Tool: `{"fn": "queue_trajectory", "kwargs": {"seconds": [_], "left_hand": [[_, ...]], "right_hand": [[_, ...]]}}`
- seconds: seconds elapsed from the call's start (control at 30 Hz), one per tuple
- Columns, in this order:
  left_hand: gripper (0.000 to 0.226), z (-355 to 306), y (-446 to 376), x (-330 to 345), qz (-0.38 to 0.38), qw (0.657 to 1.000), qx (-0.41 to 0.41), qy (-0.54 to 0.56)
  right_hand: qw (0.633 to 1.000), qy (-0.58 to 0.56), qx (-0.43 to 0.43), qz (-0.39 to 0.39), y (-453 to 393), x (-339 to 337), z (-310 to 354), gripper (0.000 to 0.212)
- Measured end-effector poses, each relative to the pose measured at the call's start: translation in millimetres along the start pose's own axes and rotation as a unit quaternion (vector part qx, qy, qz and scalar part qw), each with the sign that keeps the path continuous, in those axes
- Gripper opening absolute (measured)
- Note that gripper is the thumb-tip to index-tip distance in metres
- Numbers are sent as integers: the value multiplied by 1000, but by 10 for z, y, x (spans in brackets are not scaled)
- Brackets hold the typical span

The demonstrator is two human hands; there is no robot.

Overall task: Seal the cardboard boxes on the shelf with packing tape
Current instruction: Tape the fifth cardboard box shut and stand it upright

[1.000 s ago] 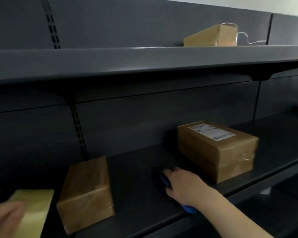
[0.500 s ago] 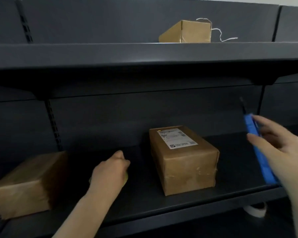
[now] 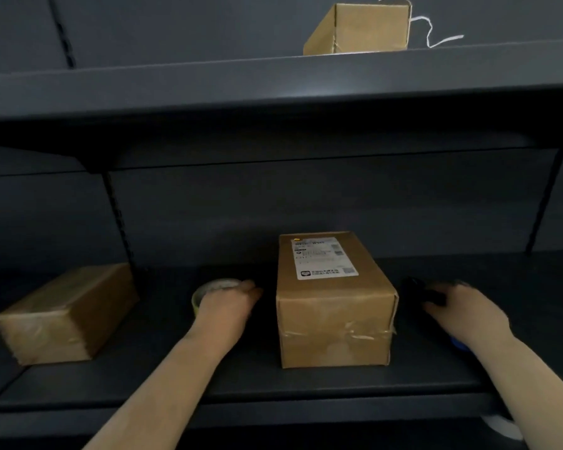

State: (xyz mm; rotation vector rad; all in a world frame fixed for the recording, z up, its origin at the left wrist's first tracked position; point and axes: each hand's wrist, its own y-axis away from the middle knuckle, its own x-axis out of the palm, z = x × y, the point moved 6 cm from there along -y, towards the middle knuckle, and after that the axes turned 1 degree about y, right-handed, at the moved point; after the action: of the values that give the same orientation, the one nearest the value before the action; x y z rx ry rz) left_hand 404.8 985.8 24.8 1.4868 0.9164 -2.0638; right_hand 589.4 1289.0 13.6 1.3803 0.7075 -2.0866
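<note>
Head view: both hands have come down onto the dark grey metal shelf point(image 3: 306, 394) on either side of the brown cardboard box with the white shipping label point(image 3: 333, 306), which sits at centre frame. Half a second ago the right hand point(image 3: 465, 311) was raised at the right of the frame with a blue-handled tool; now it lies low on the shelf just right of the box, with only a sliver of blue point(image 3: 459, 345) showing under the wrist. Its fingers point(image 3: 436, 292) curl over something dark, and whether they grip or release it I cannot tell. The left hand point(image 3: 225, 305) rests on a pale roll of packing tape point(image 3: 210, 287) just left of the box, fingers draped over the roll; a firm hold is not clear.

Tape shows across the box's front face, so this looks like tools being set down or swapped between boxes. A second plain cardboard box point(image 3: 67, 315) lies at lower left, and a third point(image 3: 358, 29) stands on the upper shelf.
</note>
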Motion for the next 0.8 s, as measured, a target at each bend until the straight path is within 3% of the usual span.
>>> {"fn": "queue_trajectory", "kwargs": {"seconds": [0.13, 0.27, 0.37, 0.43, 0.47, 0.53, 0.6, 0.67, 0.8], "left_hand": [[65, 96, -3, 83, -40, 997, 20, 55], [52, -64, 251, -304, -187, 974, 85, 96], [33, -3, 625, -612, -377, 917, 60, 114], [22, 161, 918, -707, -452, 837, -33, 307], [21, 206, 1001, -669, -448, 770, -79, 448], [16, 91, 948, -531, -351, 645, -136, 665], [29, -196, 758, -357, -170, 595, -190, 762], [32, -477, 649, -262, -32, 538, -207, 816], [54, -574, 552, -207, -41, 498, -171, 849]], "right_hand": [[998, -53, 1, -20, 14, 9, -40, 41], [990, -97, -18, -103, 86, -115, -35, 39], [958, -133, -88, -238, 285, -370, 37, 38], [927, -272, -105, -237, 491, -431, 88, 39], [908, -358, -91, -197, 575, -412, 153, 44], [876, -476, -38, -70, 688, -248, 408, 75], [860, -503, 52, 73, 766, 80, 646, 94], [817, -557, 15, 147, 868, 309, 794, 79], [831, -530, -81, 146, 897, 410, 952, 65]]}}
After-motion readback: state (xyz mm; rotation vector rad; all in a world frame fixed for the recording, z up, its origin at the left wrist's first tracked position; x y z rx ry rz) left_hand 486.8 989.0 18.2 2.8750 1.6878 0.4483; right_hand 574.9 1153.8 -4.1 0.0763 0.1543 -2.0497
